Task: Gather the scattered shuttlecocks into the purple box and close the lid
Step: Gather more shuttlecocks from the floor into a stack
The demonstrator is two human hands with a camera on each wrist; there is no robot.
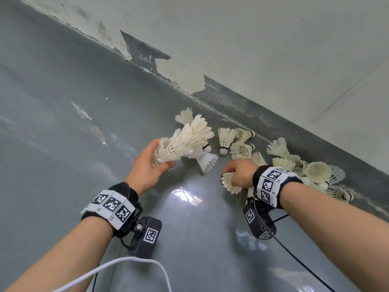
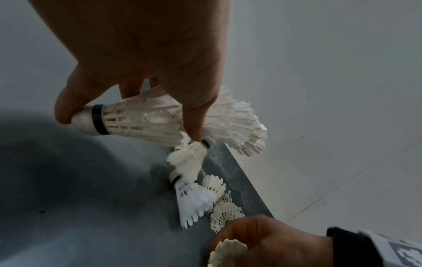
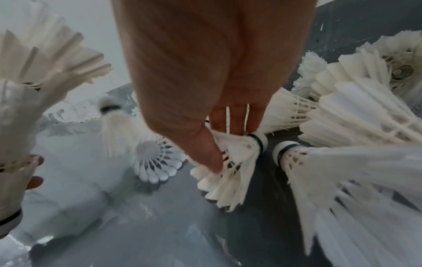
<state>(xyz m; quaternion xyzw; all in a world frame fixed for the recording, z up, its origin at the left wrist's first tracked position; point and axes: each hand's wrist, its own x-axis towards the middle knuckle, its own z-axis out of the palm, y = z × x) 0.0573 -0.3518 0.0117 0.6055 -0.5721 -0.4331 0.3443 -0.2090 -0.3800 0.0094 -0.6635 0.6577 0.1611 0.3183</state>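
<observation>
My left hand (image 1: 151,163) grips a nested stack of white feather shuttlecocks (image 1: 185,140), held above the grey floor; the left wrist view shows the stack (image 2: 160,119) with its black-banded cork by my thumb. My right hand (image 1: 235,173) pinches one feather shuttlecock (image 1: 230,183) low at the floor; in the right wrist view the thumb and fingers close on its skirt (image 3: 233,162). Several loose shuttlecocks (image 1: 303,167) lie along the foot of the wall, and a white plastic one (image 1: 207,162) lies between my hands. The purple box is not in view.
The grey floor (image 1: 63,123) meets a pale wall (image 1: 273,49) with peeling paint, running diagonally from upper left to lower right. A white cable (image 1: 130,262) and a black cable (image 1: 294,258) trail from my wrist cameras over the floor near me.
</observation>
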